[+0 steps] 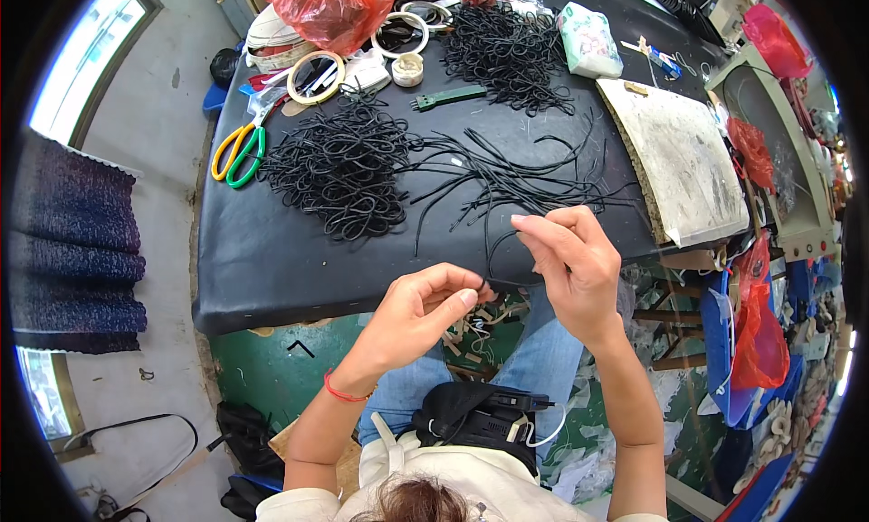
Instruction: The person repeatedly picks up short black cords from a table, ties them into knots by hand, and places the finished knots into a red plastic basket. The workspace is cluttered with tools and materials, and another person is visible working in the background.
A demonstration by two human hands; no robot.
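Head view, looking down over my lap. Largest first: black table (272,282) in front of me, its near edge just beyond my knees. Pale board (683,155) on its right side, surface stained. Two tangled heaps of black cord on the tabletop: left pile (339,169) nearer me, far pile (511,51) further back. Between left pile and board, a spread of loose cords (516,178), strands running mostly left to right, some ends fanning toward me.

My left hand (418,312): low, by the table's near edge, fingers curled, thumb and forefinger nearly closed, apparently pinching cord at the tips. My right hand (579,267): higher and further out, thumb and forefinger tips brought together on cord, other fingers bent.

Smaller items: scissors (243,155), one handle yellow and one green, beside left pile; green tool (448,97) lying flat between the two piles.

Smallest, the cord (489,250) at my fingertips. It sits between my hands, just this side of the loose cords, curving in a bend that bows leftward. Its far part is by the right fingertips, its near part by the left. Right hand is the nearer one to the loose cords, which lie straight ahead. Exact crossing of the strands: too fine to tell.
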